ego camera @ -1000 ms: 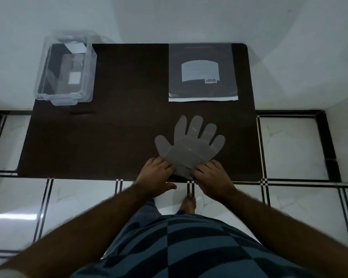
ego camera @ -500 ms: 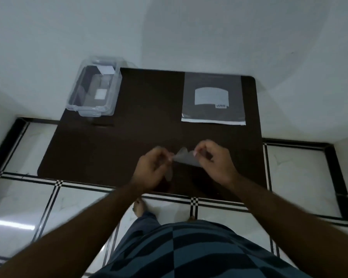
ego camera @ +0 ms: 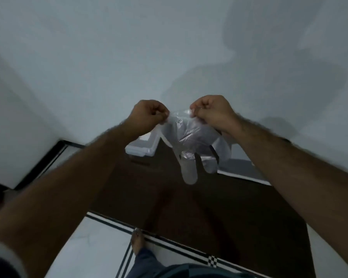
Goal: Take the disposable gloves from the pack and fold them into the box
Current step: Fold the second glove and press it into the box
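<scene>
Head view: left hand (ego camera: 149, 114) and right hand (ego camera: 211, 111) raised, each pinching a top corner of the clear glove (ego camera: 191, 141), which hangs below the fingertips, its fingers pointing down. Beneath it (partly hidden) sit the box (ego camera: 143, 150) and pack (ego camera: 241, 169) on the dark table (ego camera: 189, 207).

The box (ego camera: 142, 146) shows only a pale corner at about eleven o'clock of the table (ego camera: 189, 207), the rest hidden behind the left forearm and the hanging glove (ego camera: 191, 141); its contents cannot be told. The pack (ego camera: 239, 167), toward two o'clock, is covered by the right forearm and glove, leaving a grey strip; its label is hidden; both forearms run off the bottom edge, blurred.
</scene>
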